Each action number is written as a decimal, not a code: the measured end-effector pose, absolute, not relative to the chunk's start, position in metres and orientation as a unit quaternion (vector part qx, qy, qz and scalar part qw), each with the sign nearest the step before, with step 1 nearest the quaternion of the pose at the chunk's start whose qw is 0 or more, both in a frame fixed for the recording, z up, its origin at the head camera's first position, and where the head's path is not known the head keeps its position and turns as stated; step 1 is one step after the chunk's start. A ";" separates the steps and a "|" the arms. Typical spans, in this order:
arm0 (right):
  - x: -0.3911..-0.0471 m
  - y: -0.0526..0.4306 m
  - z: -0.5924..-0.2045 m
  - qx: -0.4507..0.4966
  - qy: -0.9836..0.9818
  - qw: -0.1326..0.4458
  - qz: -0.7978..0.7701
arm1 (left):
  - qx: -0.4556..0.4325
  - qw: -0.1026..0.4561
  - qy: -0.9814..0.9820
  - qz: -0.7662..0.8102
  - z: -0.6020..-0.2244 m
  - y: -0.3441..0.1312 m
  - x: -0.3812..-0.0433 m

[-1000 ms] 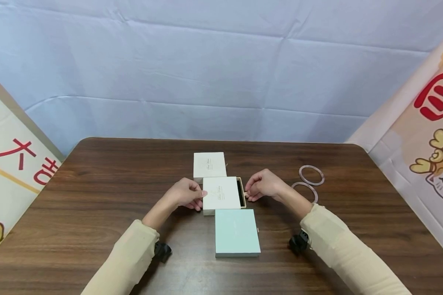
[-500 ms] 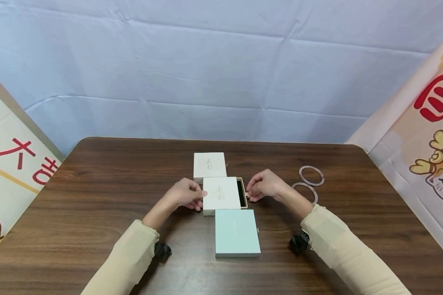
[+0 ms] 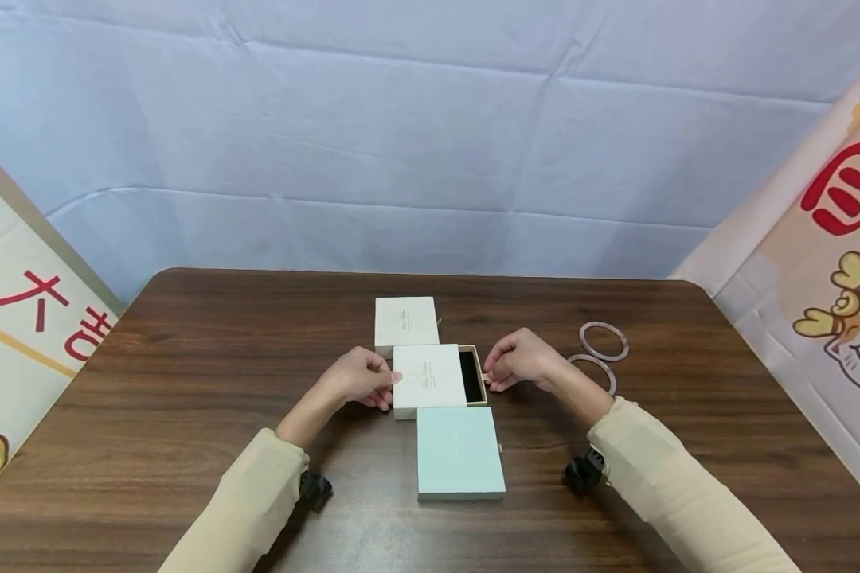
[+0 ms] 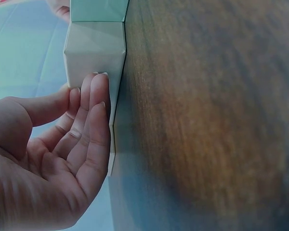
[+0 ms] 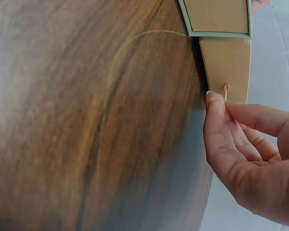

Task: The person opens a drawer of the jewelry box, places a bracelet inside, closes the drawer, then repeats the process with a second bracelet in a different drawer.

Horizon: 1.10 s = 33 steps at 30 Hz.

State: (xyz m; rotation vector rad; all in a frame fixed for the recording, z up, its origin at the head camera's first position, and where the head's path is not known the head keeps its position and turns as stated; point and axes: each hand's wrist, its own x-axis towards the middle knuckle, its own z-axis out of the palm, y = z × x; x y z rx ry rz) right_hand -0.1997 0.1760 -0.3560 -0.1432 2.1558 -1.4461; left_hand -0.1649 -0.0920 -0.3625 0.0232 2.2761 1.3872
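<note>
A white drawer box with gold lettering lies in the middle of the table in the head view. My left hand holds its left end, thumb at the top edge and fingers against the end face. On the other side, my right hand pinches the small pull tab between thumb and fingers. The drawer stands partly out to the right, showing a black interior. Touching the box's near side is a mint green box. Behind it lies another white box.
Two pale bangles lie on the brown wooden table to the right, near my right forearm. A light blue cloth hangs behind the table's far edge. Printed banners stand at both sides.
The drawer has slid further out to the right, drawn along by my right hand on its tab. My left hand and the box's sleeve have stayed in place.
</note>
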 end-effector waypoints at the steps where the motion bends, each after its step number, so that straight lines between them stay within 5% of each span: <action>1: -0.200 0.177 -0.356 -0.053 0.800 0.267 -0.535 | 0.008 0.236 0.830 0.506 -0.363 -0.092 -0.165; 33: -0.197 0.213 -0.352 -0.019 0.815 0.255 -0.519 | 0.011 0.233 0.833 0.502 -0.360 -0.091 -0.164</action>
